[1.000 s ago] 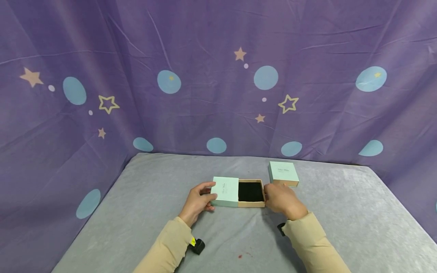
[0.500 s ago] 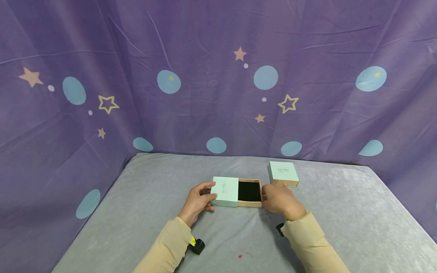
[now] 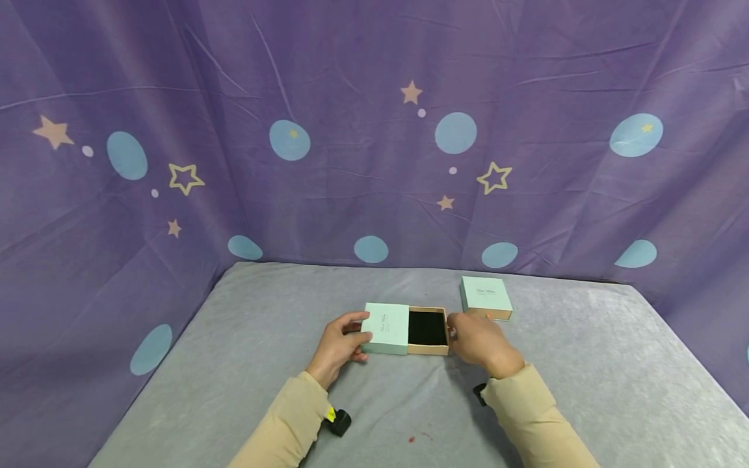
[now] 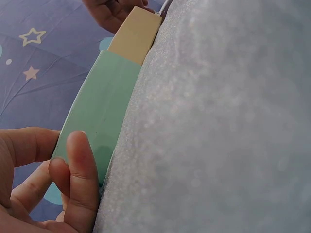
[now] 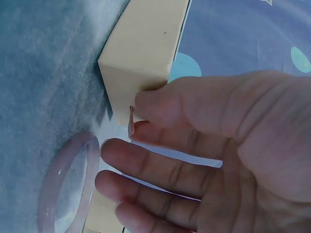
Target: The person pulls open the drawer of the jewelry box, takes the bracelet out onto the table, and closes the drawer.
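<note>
A mint-green sliding gift box (image 3: 387,325) lies on the table, its tan drawer (image 3: 428,349) pulled partly out to the right. Black lining (image 3: 426,328) covers the drawer's inside. My left hand (image 3: 336,344) grips the sleeve's left end, the thumb on the near side, as the left wrist view shows on the green sleeve (image 4: 99,107). My right hand (image 3: 481,341) is at the drawer's end. In the right wrist view its thumb and index finger pinch a small ribbon tab (image 5: 130,121) on the drawer (image 5: 141,48); the other fingers extend loosely.
A second mint-green box (image 3: 487,296), closed, stands behind my right hand. A translucent pinkish bangle (image 5: 51,194) lies on the table near the right fingertips; the head view hides it. Grey cloth (image 3: 263,312) covers the table, and a purple curtain (image 3: 351,65) hangs behind.
The right hand and drawer have shifted slightly left, so a little less of the drawer sticks out of the sleeve. Over the last half second they barely move. The left hand stays put.
</note>
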Motion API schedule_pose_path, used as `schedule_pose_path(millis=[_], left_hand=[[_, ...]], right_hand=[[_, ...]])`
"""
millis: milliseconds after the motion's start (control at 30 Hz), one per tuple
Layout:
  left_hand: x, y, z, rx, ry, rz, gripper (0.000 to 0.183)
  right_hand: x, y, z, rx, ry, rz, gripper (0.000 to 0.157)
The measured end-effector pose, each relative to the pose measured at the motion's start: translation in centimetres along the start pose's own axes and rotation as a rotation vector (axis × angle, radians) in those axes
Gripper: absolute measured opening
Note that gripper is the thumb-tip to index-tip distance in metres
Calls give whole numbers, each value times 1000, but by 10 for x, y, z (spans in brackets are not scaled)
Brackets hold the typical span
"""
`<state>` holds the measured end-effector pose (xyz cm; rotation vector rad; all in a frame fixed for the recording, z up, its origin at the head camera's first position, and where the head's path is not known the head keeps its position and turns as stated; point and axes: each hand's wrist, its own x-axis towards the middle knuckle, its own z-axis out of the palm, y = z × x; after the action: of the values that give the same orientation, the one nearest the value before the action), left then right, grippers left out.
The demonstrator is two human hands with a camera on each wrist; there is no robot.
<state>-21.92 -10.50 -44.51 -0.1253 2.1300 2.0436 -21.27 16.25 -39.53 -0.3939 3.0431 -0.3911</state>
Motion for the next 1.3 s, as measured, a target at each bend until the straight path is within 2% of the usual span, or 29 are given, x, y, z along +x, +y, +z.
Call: schedule_pose_path(millis=[1300], left_hand=[[2, -3, 0, -2, 2, 5, 47]], right_hand=[[1, -3, 5, -9, 43, -44, 16]])
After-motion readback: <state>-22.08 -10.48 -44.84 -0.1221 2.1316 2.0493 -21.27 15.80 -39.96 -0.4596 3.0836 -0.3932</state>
